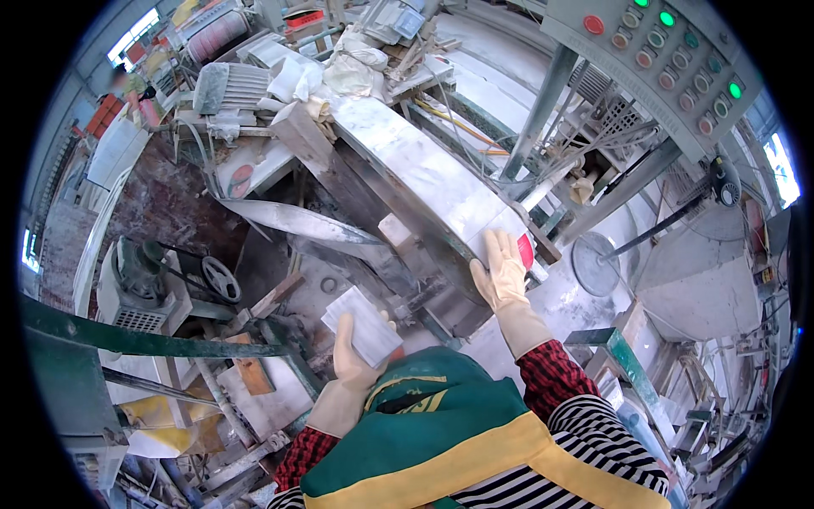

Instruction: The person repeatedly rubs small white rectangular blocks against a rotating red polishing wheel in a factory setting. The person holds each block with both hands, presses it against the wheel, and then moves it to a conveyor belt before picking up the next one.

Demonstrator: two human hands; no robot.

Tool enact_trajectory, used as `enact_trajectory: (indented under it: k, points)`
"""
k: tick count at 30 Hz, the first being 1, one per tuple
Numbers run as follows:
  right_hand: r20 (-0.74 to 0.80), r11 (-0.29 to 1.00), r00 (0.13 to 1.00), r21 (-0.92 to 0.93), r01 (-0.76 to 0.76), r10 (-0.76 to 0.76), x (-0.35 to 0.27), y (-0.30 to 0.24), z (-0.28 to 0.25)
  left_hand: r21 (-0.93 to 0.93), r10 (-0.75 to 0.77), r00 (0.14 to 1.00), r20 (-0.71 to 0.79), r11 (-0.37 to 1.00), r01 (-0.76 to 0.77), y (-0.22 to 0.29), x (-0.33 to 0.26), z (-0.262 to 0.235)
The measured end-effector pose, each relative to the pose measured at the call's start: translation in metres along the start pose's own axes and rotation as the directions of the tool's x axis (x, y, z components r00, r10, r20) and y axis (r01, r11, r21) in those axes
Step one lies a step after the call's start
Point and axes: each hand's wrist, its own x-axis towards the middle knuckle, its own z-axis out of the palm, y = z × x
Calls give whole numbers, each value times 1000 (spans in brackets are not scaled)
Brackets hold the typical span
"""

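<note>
My left hand (352,360), in a pale rubber glove, holds a small white marble tile (362,322) close to my chest. My right hand (502,270), gloved the same way, lies flat with fingers spread on the near end of a long white marble-dusted machine housing (424,170). A red button (526,251) sits just beside that hand. My green and yellow apron (441,433) fills the bottom of the view.
A grey control panel (670,51) with red and green buttons hangs at the upper right. A round saw blade (593,265) lies right of the machine. An electric motor (225,87), rags and slabs crowd the far left; a green metal frame (102,339) runs at the left.
</note>
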Motion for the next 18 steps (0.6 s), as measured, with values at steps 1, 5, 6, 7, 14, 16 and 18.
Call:
enact_trajectory:
  k: [1, 5, 6, 7, 14, 16, 18]
  points:
    - [69, 1000, 998, -8, -10, 10, 1, -5, 2, -3, -11, 1000, 17, 1000, 11, 1, 0, -1]
    - [187, 995, 982, -93, 18, 0, 5, -11, 6, 3, -20, 997, 71, 1000, 20, 4, -1, -3]
    - [175, 994, 985, -102, 32, -13, 6, -10, 6, 7, -17, 996, 84, 1000, 16, 4, -2, -2]
    - [162, 993, 986, -112, 45, -26, 7, -9, 5, 14, -22, 993, 112, 1000, 20, 4, -4, 0]
    - [453, 893, 891, 411, -186, -23, -1, -62, 2, 111, -131, 970, 203, 988, 110, -2, -1, 14]
    - [773, 647, 635, 485, -588, -3, -5, -102, -7, 128, -200, 934, 295, 977, 169, -4, 0, 17]
    - [744, 693, 660, 529, -490, -101, -20, -127, -2, 189, -202, 926, 319, 971, 147, -9, 5, 20]
